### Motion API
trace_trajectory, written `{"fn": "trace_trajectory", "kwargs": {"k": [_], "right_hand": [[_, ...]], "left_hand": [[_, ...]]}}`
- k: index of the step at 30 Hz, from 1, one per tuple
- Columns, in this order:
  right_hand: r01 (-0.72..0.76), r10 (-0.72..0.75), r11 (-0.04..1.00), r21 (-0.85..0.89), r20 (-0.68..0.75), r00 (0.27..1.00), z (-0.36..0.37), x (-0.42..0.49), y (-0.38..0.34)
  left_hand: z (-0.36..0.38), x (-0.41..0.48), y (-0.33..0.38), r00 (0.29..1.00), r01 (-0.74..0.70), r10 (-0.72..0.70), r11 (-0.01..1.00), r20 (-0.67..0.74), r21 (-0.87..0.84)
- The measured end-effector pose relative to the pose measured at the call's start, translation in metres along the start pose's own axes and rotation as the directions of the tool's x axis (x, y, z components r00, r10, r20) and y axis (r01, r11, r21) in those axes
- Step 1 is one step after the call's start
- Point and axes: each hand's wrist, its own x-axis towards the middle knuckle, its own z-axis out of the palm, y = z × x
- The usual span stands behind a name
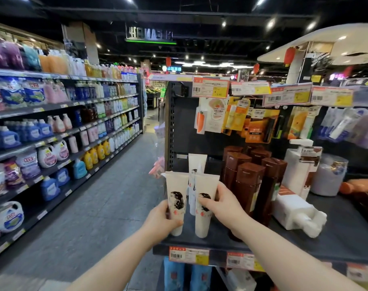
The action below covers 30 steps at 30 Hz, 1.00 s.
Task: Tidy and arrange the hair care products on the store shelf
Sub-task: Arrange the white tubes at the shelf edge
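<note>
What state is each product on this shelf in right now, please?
Left tube: upright, cap down, gripped by left hand.
Right tube: upright, cap down, gripped by right hand.
Rear tube: standing, untouched.
Brown bottles: upright, caps on.
Front pump bottle: lying on its side.

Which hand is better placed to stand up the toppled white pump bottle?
Probably right. The right hand grips the right tube, nearer the fallen white pump bottle; the left hand, gripping the left tube, must cross it.

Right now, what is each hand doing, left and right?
Left hand: grips the left tube.
Right hand: grips the right tube.
</note>
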Motion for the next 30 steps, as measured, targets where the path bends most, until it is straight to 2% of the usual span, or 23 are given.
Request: {"fn": "trace_trajectory", "kwargs": {"k": [6,13,25,30], "right_hand": [[-0.080,0.089,0.990,-0.119,0.075,0.993,0.005,-0.005,0.021],[-0.047,0.075,0.982,-0.184,0.146,0.986,0.002,-0.003,0.028],[0.022,0.006,0.977,-0.214,0.126,0.992,0.007,-0.006,0.037],[0.014,0.014,0.974,-0.225,0.123,0.992,0.006,-0.005,0.039]], "left_hand": [[0.001,0.004,-0.010,0.999,-0.044,0.044,0.999,-0.005,0.003],[0.002,0.003,-0.013,0.999,-0.039,0.040,0.998,0.003,-0.040],[0.006,0.002,-0.016,0.999,-0.021,0.023,0.999,0.028,-0.045],[0.011,-0.004,-0.014,0.998,-0.056,0.056,0.997,0.009,0.049]]}}
